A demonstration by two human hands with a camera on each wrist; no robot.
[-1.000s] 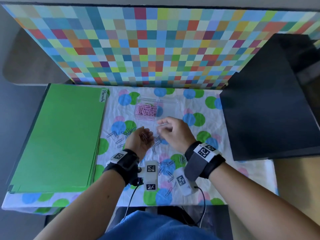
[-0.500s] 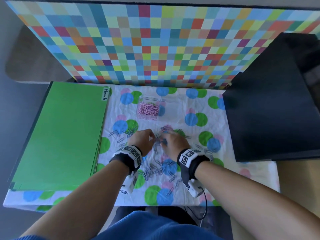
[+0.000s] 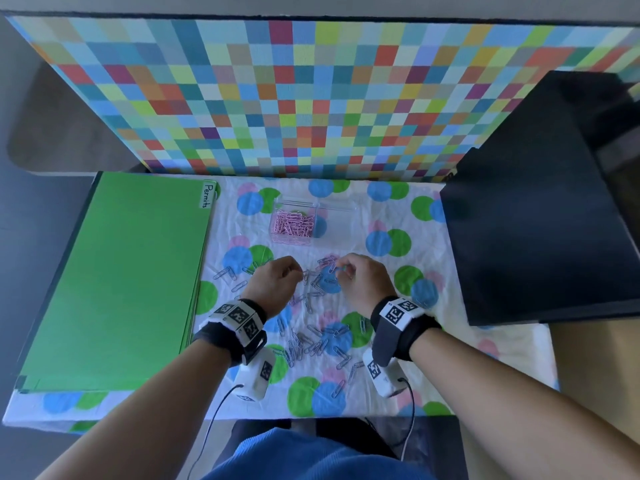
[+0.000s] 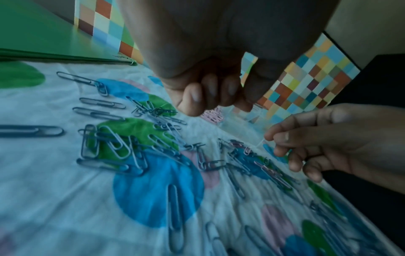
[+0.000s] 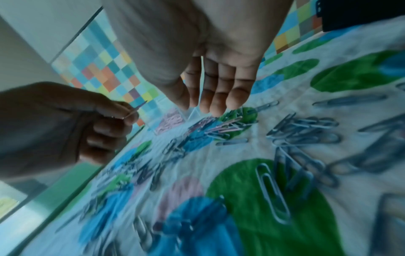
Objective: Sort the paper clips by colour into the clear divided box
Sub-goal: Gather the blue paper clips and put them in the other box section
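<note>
The clear divided box (image 3: 334, 220) stands at the back of the spotted cloth. Its left compartment holds pink clips (image 3: 292, 225); no clips show in the right one. Several grey-blue clips (image 3: 311, 341) lie scattered in front, with a few pink ones (image 3: 327, 261) mixed in at the far end. My left hand (image 3: 298, 273) hovers over the pile with curled fingers and pinches a pink clip (image 5: 136, 109) between thumb and forefinger. My right hand (image 3: 341, 270) is just right of it and pinches a thin pale clip (image 4: 260, 142) above the pile.
A stack of green folders (image 3: 121, 278) labelled "Permits" fills the left side. A black box (image 3: 540, 220) rises on the right. A checkered panel (image 3: 311, 98) closes off the back. More clips (image 3: 225, 273) lie beside the folders.
A second ago both hands were raised near the box. They then dropped onto the pile, and now they have moved slightly apart, each pinching a clip.
</note>
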